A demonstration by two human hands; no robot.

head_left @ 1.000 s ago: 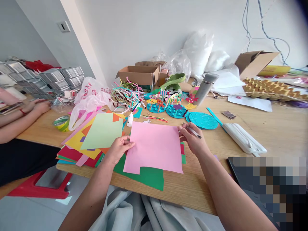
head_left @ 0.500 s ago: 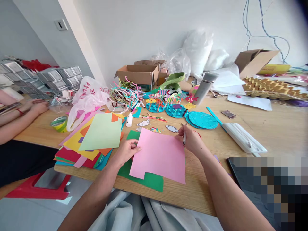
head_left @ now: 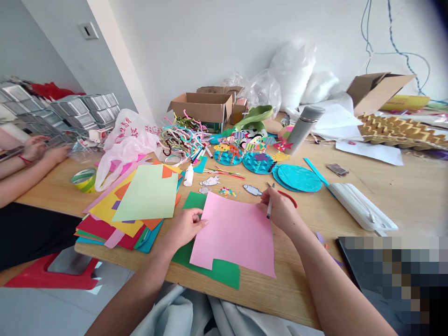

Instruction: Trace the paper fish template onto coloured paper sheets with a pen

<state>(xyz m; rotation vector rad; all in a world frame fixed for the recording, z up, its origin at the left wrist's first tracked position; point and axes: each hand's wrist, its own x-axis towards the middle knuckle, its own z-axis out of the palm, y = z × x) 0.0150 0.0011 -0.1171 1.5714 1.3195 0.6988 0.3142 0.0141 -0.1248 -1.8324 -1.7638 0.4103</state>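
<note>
A pink paper sheet (head_left: 236, 233) lies on a green sheet (head_left: 217, 268) near the wooden table's front edge (head_left: 280, 298). My left hand (head_left: 184, 226) pinches the pink sheet's left edge with closed fingers. My right hand (head_left: 280, 210) rests at the sheet's top right corner, closed round a white pen (head_left: 269, 207) that points down. Red-handled scissors (head_left: 289, 196) lie just behind that hand. Small cut-out paper fish (head_left: 252, 190) lie beyond the pink sheet.
A stack of coloured paper (head_left: 133, 205) lies to the left, with a tape roll (head_left: 84, 179), a plastic bag (head_left: 126, 140) and a glue bottle (head_left: 189, 175). Blue decorated discs (head_left: 297, 177), pipe cleaners (head_left: 182, 137), cardboard boxes (head_left: 203, 107) and a white case (head_left: 360, 205) sit behind. Another person's hands (head_left: 38, 149) rest far left.
The pink sheet has slid toward me and turned slightly, uncovering the paper fish and more green paper. My right hand turned the pen from lying flat to pointing down.
</note>
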